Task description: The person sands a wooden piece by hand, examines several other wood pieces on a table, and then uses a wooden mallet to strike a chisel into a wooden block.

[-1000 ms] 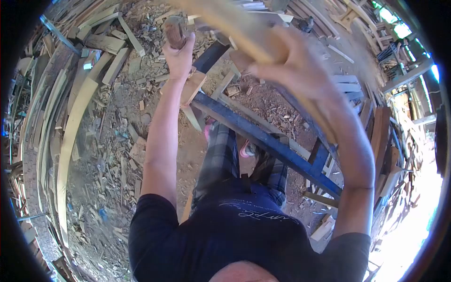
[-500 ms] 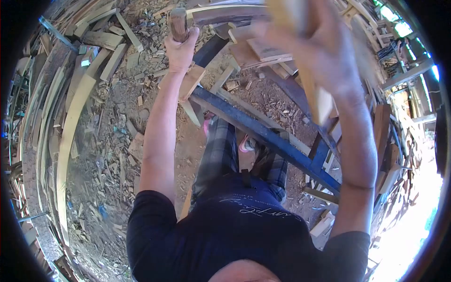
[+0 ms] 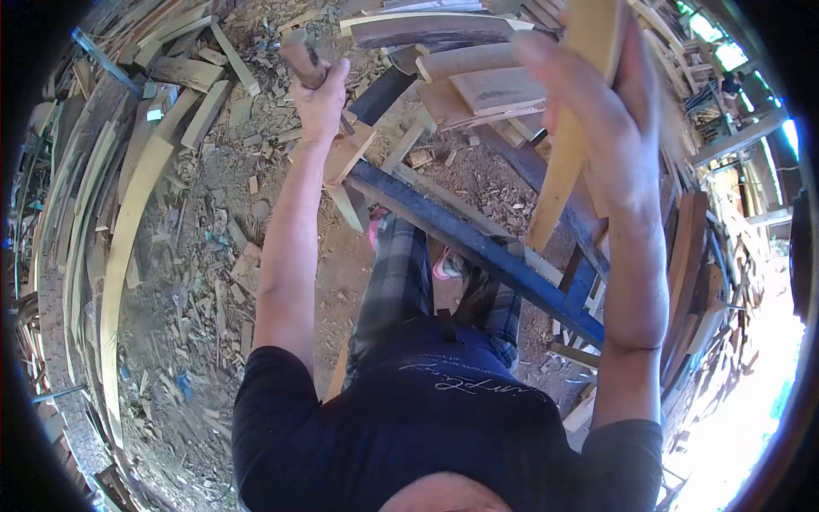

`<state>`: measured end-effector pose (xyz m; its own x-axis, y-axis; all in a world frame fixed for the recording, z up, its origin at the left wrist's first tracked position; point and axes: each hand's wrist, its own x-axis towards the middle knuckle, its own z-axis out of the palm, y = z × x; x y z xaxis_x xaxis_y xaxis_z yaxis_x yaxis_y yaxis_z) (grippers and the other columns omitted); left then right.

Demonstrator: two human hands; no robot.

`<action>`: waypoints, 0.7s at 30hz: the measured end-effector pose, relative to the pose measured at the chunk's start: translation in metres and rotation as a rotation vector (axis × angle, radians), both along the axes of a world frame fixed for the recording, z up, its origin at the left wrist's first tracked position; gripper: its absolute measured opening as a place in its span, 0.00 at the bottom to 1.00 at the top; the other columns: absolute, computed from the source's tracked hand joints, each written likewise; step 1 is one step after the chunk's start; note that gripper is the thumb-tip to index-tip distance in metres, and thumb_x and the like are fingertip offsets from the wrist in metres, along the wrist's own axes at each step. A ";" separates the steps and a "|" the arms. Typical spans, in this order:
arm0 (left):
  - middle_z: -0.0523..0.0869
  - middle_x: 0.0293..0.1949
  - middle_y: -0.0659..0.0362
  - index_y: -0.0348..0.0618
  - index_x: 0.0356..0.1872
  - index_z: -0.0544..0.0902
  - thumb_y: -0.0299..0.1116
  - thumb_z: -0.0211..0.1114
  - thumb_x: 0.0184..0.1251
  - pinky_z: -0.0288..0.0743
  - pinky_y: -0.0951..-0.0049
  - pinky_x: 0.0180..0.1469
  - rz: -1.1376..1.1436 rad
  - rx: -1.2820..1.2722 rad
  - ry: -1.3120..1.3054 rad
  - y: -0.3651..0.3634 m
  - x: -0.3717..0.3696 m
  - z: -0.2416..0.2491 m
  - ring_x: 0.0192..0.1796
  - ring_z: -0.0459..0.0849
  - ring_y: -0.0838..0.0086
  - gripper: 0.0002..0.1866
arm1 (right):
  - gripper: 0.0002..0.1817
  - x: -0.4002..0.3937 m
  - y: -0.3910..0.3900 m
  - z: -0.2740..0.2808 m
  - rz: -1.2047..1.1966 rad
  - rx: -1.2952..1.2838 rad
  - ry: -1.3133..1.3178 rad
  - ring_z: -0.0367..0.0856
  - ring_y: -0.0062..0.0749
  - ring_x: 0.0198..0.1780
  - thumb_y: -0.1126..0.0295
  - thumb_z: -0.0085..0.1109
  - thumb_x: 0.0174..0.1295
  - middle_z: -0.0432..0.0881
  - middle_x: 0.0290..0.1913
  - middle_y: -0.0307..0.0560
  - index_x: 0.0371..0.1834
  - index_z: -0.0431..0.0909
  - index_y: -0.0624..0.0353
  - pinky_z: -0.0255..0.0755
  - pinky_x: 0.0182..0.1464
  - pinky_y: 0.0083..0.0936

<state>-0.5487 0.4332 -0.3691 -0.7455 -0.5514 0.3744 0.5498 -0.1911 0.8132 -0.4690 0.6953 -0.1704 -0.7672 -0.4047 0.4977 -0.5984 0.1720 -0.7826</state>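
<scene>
My left hand (image 3: 314, 107) is wrapped around the wooden handle of a chisel (image 3: 304, 61), its thumb lying up along the handle. Below the fist, the thin dark blade comes out and meets a wooden block (image 3: 348, 154) at the left end of a dark beam (image 3: 461, 235). Over on the right, my right hand (image 3: 610, 141) grips a long pale wooden bar (image 3: 563, 166). The bar passes between thumb and fingers, its lower end pointing down toward the beam and its upper end leaving the top of the view. Part of the grip is hidden by the hand.
Stacked boards (image 3: 490, 90) lie beyond the beam. Wood chips and offcuts (image 3: 205, 299) cover the ground. Long curved planks (image 3: 128, 230) line the left side, and more timber (image 3: 687, 239) leans at the right. My legs (image 3: 392, 264) are under the beam.
The wooden bar has swung away from the camera and its lower end has shifted left. My left hand has tilted the chisel, its handle top now further left and lower.
</scene>
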 end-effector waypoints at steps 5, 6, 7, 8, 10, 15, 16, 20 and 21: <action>0.73 0.16 0.68 0.44 0.25 0.74 0.26 0.70 0.61 0.60 0.80 0.16 0.044 0.022 0.115 -0.007 0.007 0.013 0.14 0.67 0.86 0.12 | 0.25 -0.001 0.011 -0.022 -0.178 -0.144 -0.055 0.69 0.17 0.19 0.64 0.67 0.56 0.73 0.24 0.35 0.54 0.70 0.62 0.61 0.22 0.17; 0.73 0.16 0.68 0.44 0.24 0.74 0.27 0.70 0.61 0.60 0.80 0.17 0.086 -0.041 0.088 -0.007 0.006 0.013 0.14 0.68 0.86 0.12 | 0.27 -0.005 0.012 -0.027 -0.086 -0.160 -0.015 0.70 0.17 0.19 0.64 0.67 0.55 0.74 0.24 0.36 0.56 0.70 0.62 0.62 0.22 0.16; 0.74 0.16 0.68 0.45 0.24 0.74 0.28 0.71 0.61 0.60 0.80 0.17 0.127 -0.104 0.063 -0.006 0.005 0.013 0.15 0.68 0.86 0.12 | 0.27 -0.007 0.015 -0.031 -0.088 -0.163 -0.013 0.70 0.17 0.19 0.64 0.67 0.55 0.74 0.24 0.36 0.56 0.70 0.62 0.62 0.22 0.16; 0.74 0.16 0.68 0.45 0.23 0.75 0.29 0.71 0.61 0.61 0.81 0.19 0.136 -0.129 0.031 -0.005 0.004 0.012 0.16 0.69 0.86 0.13 | 0.27 -0.009 0.019 -0.036 -0.110 -0.085 -0.052 0.75 0.19 0.29 0.62 0.70 0.54 0.76 0.29 0.38 0.52 0.70 0.64 0.68 0.31 0.17; 0.74 0.17 0.69 0.45 0.22 0.75 0.30 0.72 0.61 0.62 0.81 0.20 0.114 -0.117 0.028 -0.002 0.004 0.007 0.17 0.70 0.86 0.13 | 0.28 -0.009 0.023 -0.042 -0.147 0.017 -0.103 0.78 0.20 0.38 0.60 0.72 0.53 0.75 0.33 0.38 0.48 0.70 0.65 0.73 0.41 0.18; 0.75 0.19 0.70 0.45 0.22 0.76 0.31 0.72 0.61 0.64 0.83 0.25 0.122 -0.191 0.000 0.006 0.005 -0.003 0.22 0.71 0.88 0.13 | 0.29 -0.006 0.028 -0.051 -0.134 0.011 -0.191 0.79 0.21 0.39 0.59 0.72 0.52 0.77 0.36 0.41 0.51 0.69 0.65 0.73 0.42 0.21; 0.75 0.20 0.71 0.46 0.22 0.76 0.30 0.72 0.61 0.64 0.83 0.26 0.116 -0.280 -0.062 0.007 0.008 -0.004 0.23 0.71 0.88 0.13 | 0.30 -0.006 0.030 -0.053 -0.135 0.043 -0.224 0.79 0.22 0.40 0.59 0.72 0.52 0.77 0.37 0.43 0.51 0.69 0.65 0.74 0.43 0.22; 0.69 0.16 0.69 0.47 0.24 0.70 0.25 0.69 0.64 0.55 0.80 0.18 0.126 -0.233 0.020 0.010 0.011 0.002 0.15 0.64 0.86 0.15 | 0.30 -0.007 0.037 -0.060 -0.120 0.028 -0.183 0.80 0.23 0.41 0.60 0.72 0.53 0.78 0.39 0.45 0.52 0.69 0.66 0.75 0.43 0.24; 0.69 0.16 0.69 0.47 0.24 0.70 0.25 0.69 0.64 0.55 0.80 0.18 0.122 -0.237 0.017 0.006 0.011 0.003 0.15 0.64 0.86 0.15 | 0.31 -0.005 0.036 -0.059 -0.122 0.014 -0.175 0.80 0.24 0.41 0.60 0.72 0.52 0.78 0.39 0.45 0.53 0.69 0.66 0.75 0.44 0.24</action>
